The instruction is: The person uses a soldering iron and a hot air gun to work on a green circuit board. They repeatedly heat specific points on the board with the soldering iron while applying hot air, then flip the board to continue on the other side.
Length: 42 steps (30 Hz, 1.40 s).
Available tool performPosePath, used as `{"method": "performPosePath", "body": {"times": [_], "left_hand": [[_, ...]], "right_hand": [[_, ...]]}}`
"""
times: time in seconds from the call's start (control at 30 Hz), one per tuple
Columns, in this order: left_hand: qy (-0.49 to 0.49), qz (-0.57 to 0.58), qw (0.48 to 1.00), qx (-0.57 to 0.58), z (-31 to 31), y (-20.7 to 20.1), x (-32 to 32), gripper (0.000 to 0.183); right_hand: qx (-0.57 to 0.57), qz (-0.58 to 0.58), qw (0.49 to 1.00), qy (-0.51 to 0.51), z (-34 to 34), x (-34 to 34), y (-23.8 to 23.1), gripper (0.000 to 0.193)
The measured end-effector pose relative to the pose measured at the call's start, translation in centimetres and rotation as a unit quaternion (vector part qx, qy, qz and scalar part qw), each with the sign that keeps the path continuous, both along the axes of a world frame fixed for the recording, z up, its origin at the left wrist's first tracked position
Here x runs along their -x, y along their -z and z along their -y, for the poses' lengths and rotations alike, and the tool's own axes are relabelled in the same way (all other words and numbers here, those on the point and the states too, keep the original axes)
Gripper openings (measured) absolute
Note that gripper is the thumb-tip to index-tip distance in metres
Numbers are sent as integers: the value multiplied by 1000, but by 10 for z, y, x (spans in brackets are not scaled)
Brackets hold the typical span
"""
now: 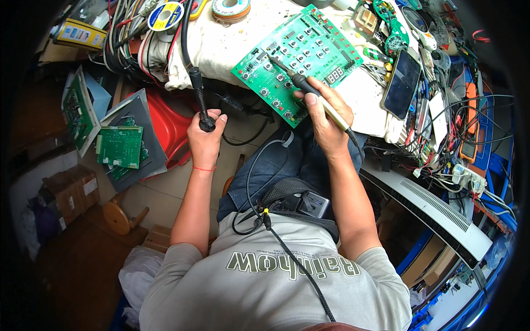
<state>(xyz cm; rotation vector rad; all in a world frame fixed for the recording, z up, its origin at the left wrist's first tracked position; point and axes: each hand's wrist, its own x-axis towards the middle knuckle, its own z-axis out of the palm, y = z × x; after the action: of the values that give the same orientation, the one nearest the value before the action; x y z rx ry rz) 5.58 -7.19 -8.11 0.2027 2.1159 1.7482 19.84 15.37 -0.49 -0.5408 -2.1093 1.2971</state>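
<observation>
My right hand grips a soldering iron with a pale handle and a black collar. Its tip points to the upper left and meets, or hovers just over, the left part of a green circuit board; I cannot tell if it touches. The board lies tilted on the bench and carries several round push buttons, small red parts and a digit display. My left hand, left of the board and off the bench edge, is closed around the lower end of a black hose with a ribbed sleeve.
White cloth covers the bench, with wire spools at the back. A phone, tools and tangled cables crowd the right. Left of me, more circuit boards rest by a red stool. The iron's cord hangs below my right hand.
</observation>
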Motion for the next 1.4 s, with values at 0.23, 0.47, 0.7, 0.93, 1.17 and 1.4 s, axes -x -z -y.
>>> {"method": "performPosePath", "body": {"times": [0.23,0.47,0.7,0.93,1.17,1.4], "left_hand": [[2,-17,999,-29,-3,-8,0,16],[3,34,997,-68,-6,-28,2,13],[-22,-2,990,-143,-11,-61,13,14],[-22,-78,982,-171,-15,-90,24,11],[-17,-56,983,-174,-22,-95,21,12],[-13,-50,986,-160,-23,-92,21,12]], "right_hand": [[-9,-26,1000,10,1,4,-1,29],[-72,-36,997,4,-2,4,-1,30],[-130,-28,991,-13,-4,1,1,30],[-147,-35,989,-5,-5,2,4,32],[-158,-47,986,-9,-6,3,6,34],[-161,-41,986,-12,-6,2,5,34]]}}
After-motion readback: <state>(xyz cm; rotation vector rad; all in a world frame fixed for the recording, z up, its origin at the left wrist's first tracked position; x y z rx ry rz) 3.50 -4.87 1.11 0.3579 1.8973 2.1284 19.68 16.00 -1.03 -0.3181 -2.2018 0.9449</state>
